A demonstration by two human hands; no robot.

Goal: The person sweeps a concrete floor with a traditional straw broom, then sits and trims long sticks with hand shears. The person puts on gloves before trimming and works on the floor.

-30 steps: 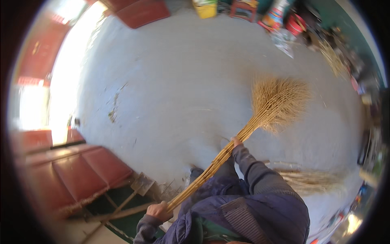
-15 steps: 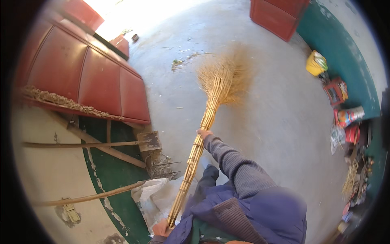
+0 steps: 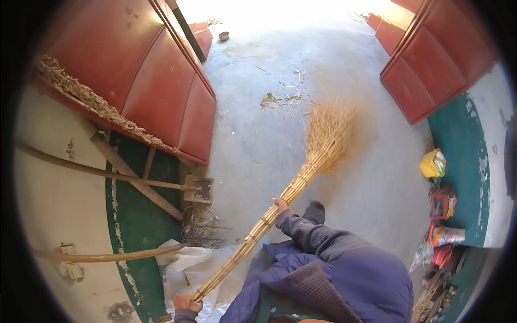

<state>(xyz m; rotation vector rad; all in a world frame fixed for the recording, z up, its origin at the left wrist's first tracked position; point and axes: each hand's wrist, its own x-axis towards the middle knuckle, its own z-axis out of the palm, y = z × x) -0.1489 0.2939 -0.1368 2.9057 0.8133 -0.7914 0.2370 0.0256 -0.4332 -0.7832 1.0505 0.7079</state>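
Now grips the broom [image 3: 291, 190] diagonally with left hand [image 3: 187, 302] and right hand [image 3: 280, 205], aims its bristles [image 3: 329, 132] upper-right, tilts it farther rightward than before.

The scene is lit by bright daylight from the doorway [image 3: 291, 13] at the top, where detail is washed out. A sheen is cast across the floor [image 3: 242, 134]; broom bristles [image 3: 328, 134] are motion-blurred; straight edges are bent, corners blackened.
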